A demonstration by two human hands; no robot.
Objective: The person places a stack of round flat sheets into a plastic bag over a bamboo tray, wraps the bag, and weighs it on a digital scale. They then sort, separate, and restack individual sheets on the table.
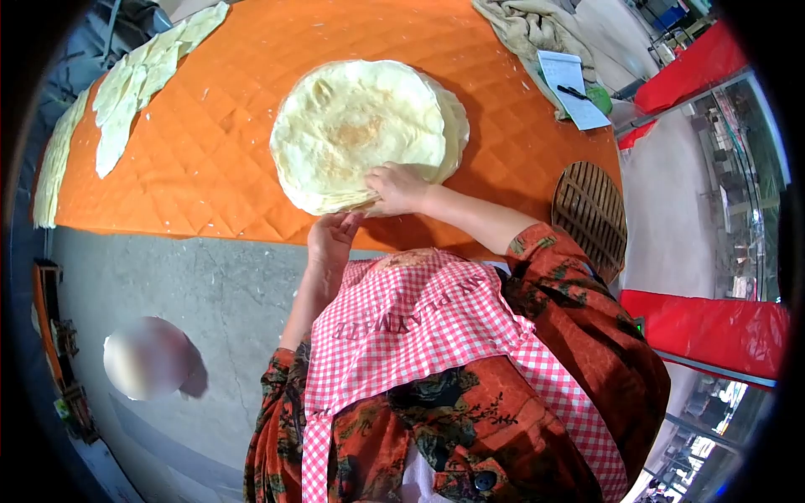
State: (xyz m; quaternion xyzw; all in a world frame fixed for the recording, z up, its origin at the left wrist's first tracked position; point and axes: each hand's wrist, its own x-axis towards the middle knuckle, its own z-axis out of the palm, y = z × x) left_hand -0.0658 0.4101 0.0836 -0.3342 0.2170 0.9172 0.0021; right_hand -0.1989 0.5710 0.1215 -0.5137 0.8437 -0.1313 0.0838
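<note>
A stack of thin round flatbreads (360, 109) lies on the orange quilted cloth, its layers slightly offset at the right. My right hand (398, 189) is on the stack near its front edge, fingers bent and pinching at the top flatbread's rim. Just in front of the stack, my left hand (332, 238) is turned palm up below the near edge. Its fingers are extended and its fingertips reach the rim; whether they touch the lowest layers I cannot tell.
The orange cloth (210, 151) covers the table, with more flatbread sheets (138, 80) at the far left. To the right are a slatted oval board (589, 214), a notepad (570, 80) with a pen, and a crumpled beige cloth (532, 29). A blurred round object (147, 356) is on the floor.
</note>
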